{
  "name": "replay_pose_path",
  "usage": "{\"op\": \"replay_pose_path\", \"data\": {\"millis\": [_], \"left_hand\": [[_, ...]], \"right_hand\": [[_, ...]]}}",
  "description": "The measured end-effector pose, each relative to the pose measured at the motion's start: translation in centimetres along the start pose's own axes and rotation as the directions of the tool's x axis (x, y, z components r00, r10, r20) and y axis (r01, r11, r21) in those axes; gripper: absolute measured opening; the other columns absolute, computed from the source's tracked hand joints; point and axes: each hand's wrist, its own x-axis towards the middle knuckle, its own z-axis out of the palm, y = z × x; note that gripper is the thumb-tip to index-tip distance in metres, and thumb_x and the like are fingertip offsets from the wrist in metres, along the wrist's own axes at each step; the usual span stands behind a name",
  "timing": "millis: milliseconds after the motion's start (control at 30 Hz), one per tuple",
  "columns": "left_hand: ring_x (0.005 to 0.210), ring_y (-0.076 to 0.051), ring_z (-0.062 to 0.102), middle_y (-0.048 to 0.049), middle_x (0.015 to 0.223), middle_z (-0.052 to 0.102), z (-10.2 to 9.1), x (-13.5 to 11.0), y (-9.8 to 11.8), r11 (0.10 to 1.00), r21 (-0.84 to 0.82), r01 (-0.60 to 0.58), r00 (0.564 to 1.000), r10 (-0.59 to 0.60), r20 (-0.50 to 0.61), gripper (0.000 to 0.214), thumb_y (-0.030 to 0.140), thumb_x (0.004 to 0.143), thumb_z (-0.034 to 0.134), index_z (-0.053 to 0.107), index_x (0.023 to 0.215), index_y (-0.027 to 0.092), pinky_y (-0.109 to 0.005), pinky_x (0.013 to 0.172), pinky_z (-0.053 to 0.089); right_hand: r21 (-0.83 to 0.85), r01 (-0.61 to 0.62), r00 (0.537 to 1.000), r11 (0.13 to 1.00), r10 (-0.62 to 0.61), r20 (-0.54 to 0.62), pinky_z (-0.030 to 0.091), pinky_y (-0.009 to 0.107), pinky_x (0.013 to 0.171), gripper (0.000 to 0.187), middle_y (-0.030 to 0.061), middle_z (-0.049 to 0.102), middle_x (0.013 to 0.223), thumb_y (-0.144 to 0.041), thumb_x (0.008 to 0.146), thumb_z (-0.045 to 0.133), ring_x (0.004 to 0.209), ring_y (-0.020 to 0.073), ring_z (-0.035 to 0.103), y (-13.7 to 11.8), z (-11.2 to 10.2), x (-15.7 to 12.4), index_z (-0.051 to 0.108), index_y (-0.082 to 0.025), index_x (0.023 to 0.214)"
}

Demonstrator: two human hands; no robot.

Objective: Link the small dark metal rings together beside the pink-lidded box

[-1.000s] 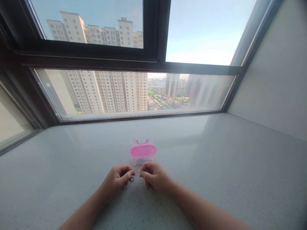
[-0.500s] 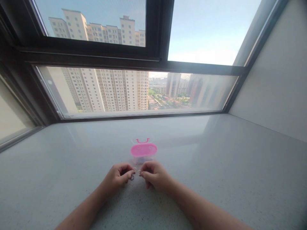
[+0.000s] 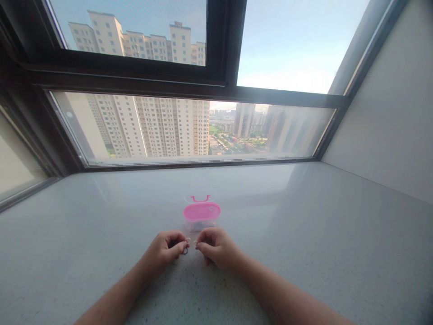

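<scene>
My left hand (image 3: pixel 169 246) is closed in a pinch on small rings: a pale ring (image 3: pixel 188 241) shows above the fingertips and a dark ring (image 3: pixel 186 251) hangs just below. Across a narrow gap, my right hand (image 3: pixel 216 246) pinches another small pale ring (image 3: pixel 195 243) between thumb and forefinger. The rings are tiny, and my fingers partly cover them. Directly behind both hands stands a clear plastic box (image 3: pixel 199 225) with a pink oval lid (image 3: pixel 202 211) and a pink handle (image 3: pixel 200 199). Something bluish inside the box is too blurred to name.
Both forearms rest over a pale speckled windowsill (image 3: pixel 304 234). A dark window frame (image 3: pixel 189 167) runs along its back, with tall buildings outside. To the right rises a white wall (image 3: pixel 389 104).
Both hands hold nearly the same pose, pinching the rings with the gap between them kept. The view has shifted very slightly.
</scene>
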Motion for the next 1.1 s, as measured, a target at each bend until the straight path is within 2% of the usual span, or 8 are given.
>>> {"op": "replay_pose_path", "data": {"millis": [1100], "left_hand": [[0.054, -0.011, 0.038, 0.0045, 0.056, 0.043, 0.08, 0.35, -0.67, 0.999, 0.052, -0.01, 1.0, 0.009, 0.016, 0.02, 0.029, 0.073, 0.048, 0.056, 0.064, 0.013, -0.021, 0.051, 0.03]], "right_hand": [[-0.015, 0.02, 1.0, 1.0, -0.02, -0.008, 0.031, 0.014, 0.032, 0.004, -0.0069, 0.044, 0.043, -0.016, 0.068, 0.051, 0.034, 0.0066, 0.043, 0.25, 0.05, 0.05, 0.053, -0.015, 0.065]]}}
